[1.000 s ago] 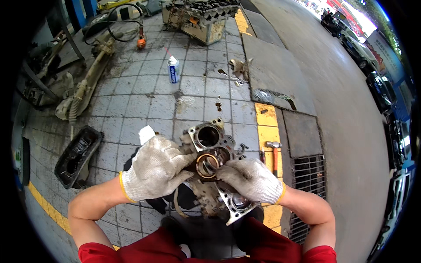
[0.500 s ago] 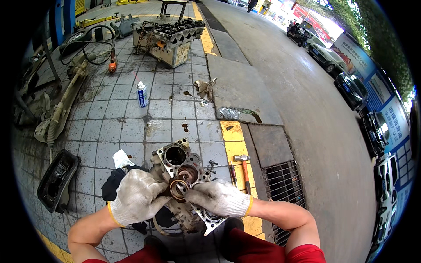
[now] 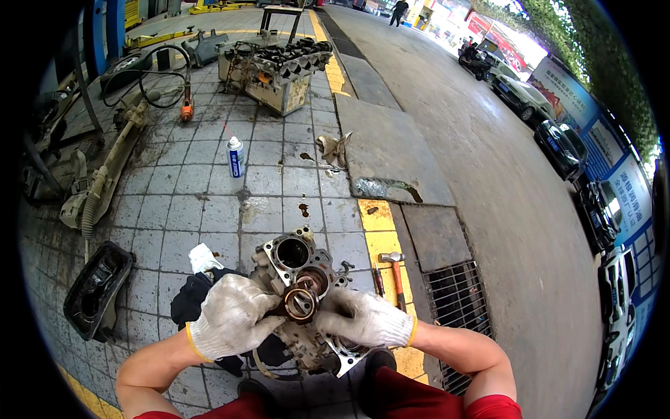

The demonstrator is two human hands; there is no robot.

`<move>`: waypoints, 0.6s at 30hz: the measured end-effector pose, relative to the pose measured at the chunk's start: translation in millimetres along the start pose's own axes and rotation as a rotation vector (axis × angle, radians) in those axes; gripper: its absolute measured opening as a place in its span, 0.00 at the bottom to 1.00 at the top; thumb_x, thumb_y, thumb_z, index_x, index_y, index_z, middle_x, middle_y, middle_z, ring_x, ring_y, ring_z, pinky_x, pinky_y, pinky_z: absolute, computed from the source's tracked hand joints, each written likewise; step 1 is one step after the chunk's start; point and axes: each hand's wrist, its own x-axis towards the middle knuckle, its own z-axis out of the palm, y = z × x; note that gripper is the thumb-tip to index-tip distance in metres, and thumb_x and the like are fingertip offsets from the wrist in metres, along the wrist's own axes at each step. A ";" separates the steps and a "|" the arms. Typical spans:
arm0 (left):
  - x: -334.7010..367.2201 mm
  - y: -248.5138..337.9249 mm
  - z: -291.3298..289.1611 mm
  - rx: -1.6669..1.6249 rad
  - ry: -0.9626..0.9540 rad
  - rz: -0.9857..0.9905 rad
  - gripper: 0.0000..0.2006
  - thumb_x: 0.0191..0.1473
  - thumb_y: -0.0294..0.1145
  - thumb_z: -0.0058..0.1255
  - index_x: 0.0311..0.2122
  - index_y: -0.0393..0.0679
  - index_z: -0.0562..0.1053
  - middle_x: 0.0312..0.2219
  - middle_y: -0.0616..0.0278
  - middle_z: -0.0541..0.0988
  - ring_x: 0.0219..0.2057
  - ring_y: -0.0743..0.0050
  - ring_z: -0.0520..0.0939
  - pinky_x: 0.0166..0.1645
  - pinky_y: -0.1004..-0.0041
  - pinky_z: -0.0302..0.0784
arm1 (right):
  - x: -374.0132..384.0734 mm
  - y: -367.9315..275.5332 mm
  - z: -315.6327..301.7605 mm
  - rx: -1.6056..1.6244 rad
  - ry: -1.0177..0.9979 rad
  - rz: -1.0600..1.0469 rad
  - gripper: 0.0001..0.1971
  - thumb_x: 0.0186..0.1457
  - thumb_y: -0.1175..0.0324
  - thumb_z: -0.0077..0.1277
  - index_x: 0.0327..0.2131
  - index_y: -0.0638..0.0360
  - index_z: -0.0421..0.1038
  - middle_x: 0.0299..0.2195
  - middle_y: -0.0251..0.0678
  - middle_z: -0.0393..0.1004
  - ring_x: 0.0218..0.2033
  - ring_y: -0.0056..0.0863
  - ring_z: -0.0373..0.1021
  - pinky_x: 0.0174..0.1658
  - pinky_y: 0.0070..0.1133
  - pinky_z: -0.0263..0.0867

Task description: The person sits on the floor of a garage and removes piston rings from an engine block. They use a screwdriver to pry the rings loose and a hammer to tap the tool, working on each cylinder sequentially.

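Note:
Over an engine block [image 3: 278, 269] on the tiled floor, I hold a small round metal part, seemingly a piston [image 3: 301, 305], with a coppery rim and a bar across its middle. My left hand [image 3: 236, 314], in a white knit glove, is closed with its fingertips at the part's left side. The gloved right hand [image 3: 366, 318] is closed too, thumb and fingers at its right side. Just beyond the part, two cylinder bores show in the block, a dark bore [image 3: 292, 252] and a reddish-brown bore [image 3: 313, 280]. My right hand hides the block's middle.
Right of the block lie a hammer [image 3: 398, 283] and a slim tool [image 3: 378, 281], near a drain grate [image 3: 457, 307]. Dark cloth [image 3: 188, 297] and a white wad [image 3: 204, 258] lie left, an oil pan [image 3: 98, 290] farther left. Ahead stand a spray can [image 3: 235, 158] and another engine [image 3: 279, 70].
The whole scene has shifted slightly right and down in view. Both hands keep hold of the round part, which looks slightly turned. A walking person at the far end shows more fully.

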 end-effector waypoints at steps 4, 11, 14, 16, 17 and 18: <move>2.5 2.0 2.0 0.001 0.052 0.025 0.10 0.42 0.34 0.73 0.29 0.42 0.84 0.18 0.55 0.78 0.23 0.49 0.82 0.33 0.54 0.76 | -2.0 -3.6 -5.3 -0.004 -0.060 -0.006 0.25 0.70 0.42 0.54 0.53 0.54 0.77 0.40 0.51 0.83 0.45 0.54 0.80 0.50 0.41 0.74; 1.4 0.2 -0.3 -0.003 0.034 0.014 0.10 0.43 0.34 0.73 0.30 0.42 0.84 0.19 0.55 0.78 0.24 0.49 0.82 0.33 0.54 0.77 | 6.5 7.0 -4.7 0.002 -0.080 0.038 0.24 0.68 0.46 0.59 0.55 0.53 0.78 0.42 0.52 0.84 0.45 0.51 0.82 0.49 0.40 0.75; 2.1 0.3 -3.7 0.025 0.005 0.028 0.10 0.47 0.35 0.72 0.30 0.42 0.84 0.20 0.55 0.80 0.25 0.49 0.83 0.33 0.55 0.78 | 1.8 -2.6 -6.6 0.008 -0.095 -0.058 0.24 0.69 0.43 0.57 0.54 0.53 0.79 0.43 0.52 0.84 0.45 0.51 0.82 0.50 0.41 0.75; -0.8 -2.0 -4.0 0.025 0.011 0.017 0.10 0.47 0.35 0.72 0.30 0.42 0.84 0.20 0.55 0.80 0.25 0.49 0.84 0.34 0.55 0.78 | -0.9 -18.5 -14.5 -0.067 -0.100 0.001 0.24 0.68 0.44 0.58 0.51 0.55 0.78 0.42 0.50 0.83 0.44 0.50 0.81 0.49 0.40 0.75; -0.9 -1.8 -3.9 0.027 0.013 0.013 0.10 0.47 0.35 0.71 0.31 0.42 0.84 0.20 0.55 0.80 0.25 0.49 0.84 0.34 0.55 0.78 | 1.0 -17.0 -12.8 -0.035 -0.084 0.023 0.24 0.67 0.44 0.59 0.51 0.56 0.77 0.41 0.49 0.83 0.43 0.50 0.81 0.48 0.40 0.75; -1.0 -1.3 -3.8 0.028 0.014 0.008 0.10 0.47 0.36 0.71 0.31 0.42 0.84 0.20 0.55 0.80 0.26 0.49 0.84 0.34 0.55 0.78 | 3.1 -14.4 -11.1 -0.003 -0.069 0.044 0.24 0.67 0.45 0.60 0.50 0.57 0.77 0.40 0.48 0.82 0.42 0.49 0.81 0.47 0.40 0.75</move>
